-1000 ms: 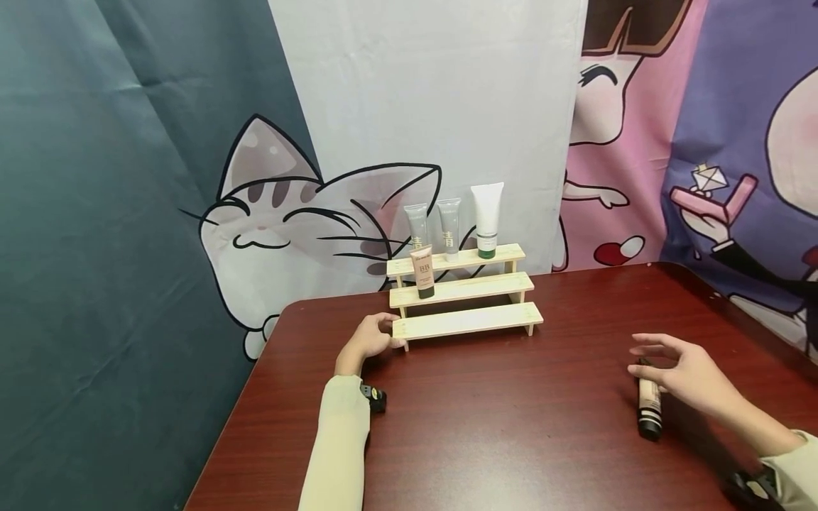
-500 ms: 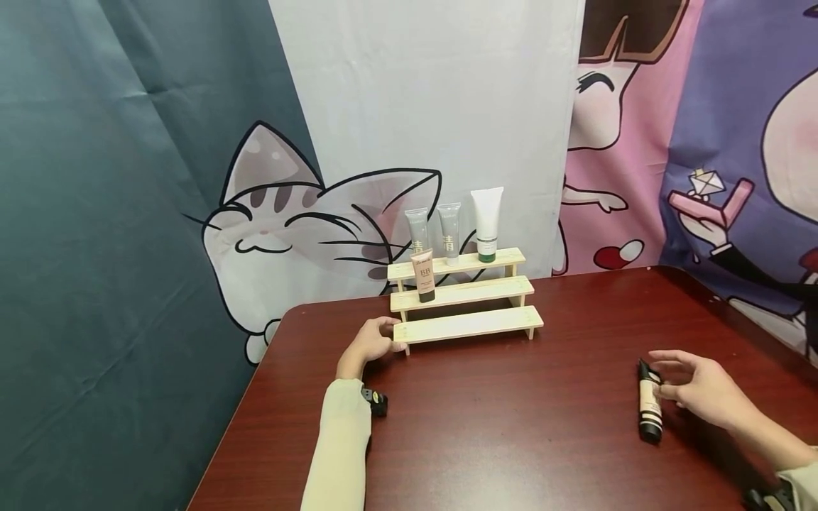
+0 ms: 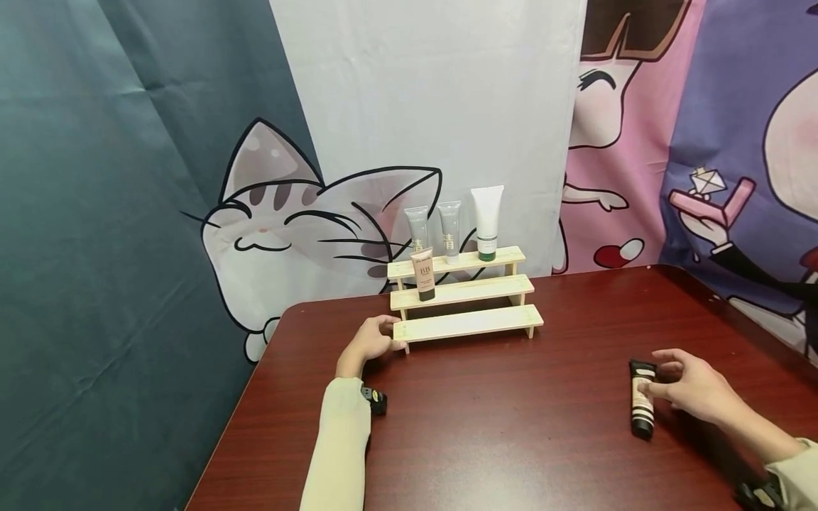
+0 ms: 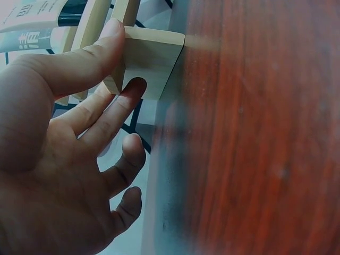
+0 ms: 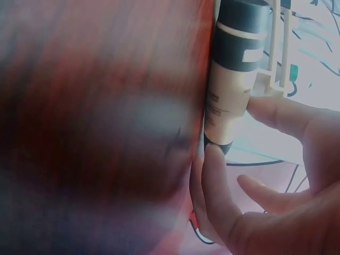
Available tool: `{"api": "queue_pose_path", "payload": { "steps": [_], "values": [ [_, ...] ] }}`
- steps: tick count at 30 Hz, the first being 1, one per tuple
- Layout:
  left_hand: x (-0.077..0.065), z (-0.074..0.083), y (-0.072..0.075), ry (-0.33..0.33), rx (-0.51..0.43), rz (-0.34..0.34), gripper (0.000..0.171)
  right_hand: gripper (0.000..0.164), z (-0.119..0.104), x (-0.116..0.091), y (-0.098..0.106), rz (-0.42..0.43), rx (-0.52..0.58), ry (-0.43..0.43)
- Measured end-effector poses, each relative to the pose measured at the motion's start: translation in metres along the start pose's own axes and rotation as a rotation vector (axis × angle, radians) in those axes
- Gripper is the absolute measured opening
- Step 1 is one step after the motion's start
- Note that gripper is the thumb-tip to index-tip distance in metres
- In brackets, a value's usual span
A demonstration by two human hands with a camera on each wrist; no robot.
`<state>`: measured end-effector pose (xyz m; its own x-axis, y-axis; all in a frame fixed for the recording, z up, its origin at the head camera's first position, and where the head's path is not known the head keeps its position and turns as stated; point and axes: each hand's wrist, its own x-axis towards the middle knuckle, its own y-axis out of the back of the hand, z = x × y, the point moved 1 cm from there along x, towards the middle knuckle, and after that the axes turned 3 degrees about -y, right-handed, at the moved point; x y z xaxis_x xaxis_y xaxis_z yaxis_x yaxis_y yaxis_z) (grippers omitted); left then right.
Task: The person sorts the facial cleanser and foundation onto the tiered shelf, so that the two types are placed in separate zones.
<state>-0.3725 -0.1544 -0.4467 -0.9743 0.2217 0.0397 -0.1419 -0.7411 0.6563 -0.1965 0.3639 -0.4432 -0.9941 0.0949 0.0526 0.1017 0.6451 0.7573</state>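
Observation:
In the head view, my left hand holds the left end of a three-step wooden stand. The left wrist view shows the thumb on top of the lowest step and fingers against its end. On the right, a beige cosmetic tube with black ends and stripes lies on the table, black cap towards me. My right hand is at the tube's right side. In the right wrist view, the thumb touches one side of the tube and fingertips meet its black far end, in a light pinch.
On the top step stand two grey tubes and a white tube with a green cap. A pink BB cream tube stands on the middle step, at left. Printed curtains hang behind the dark red table.
My right hand lowered and drew back from over the tube, then its thumb came onto it. The tube has shifted slightly left and turned a little. My left hand keeps its place at the stand.

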Motion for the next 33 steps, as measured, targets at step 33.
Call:
{"api": "queue_pose_path", "payload": {
  "steps": [33],
  "values": [
    [0.000, -0.001, -0.001, 0.009, -0.028, -0.002, 0.051, 0.060, -0.024, 0.003, -0.017, -0.132, 0.121, -0.007]
  ]
}}
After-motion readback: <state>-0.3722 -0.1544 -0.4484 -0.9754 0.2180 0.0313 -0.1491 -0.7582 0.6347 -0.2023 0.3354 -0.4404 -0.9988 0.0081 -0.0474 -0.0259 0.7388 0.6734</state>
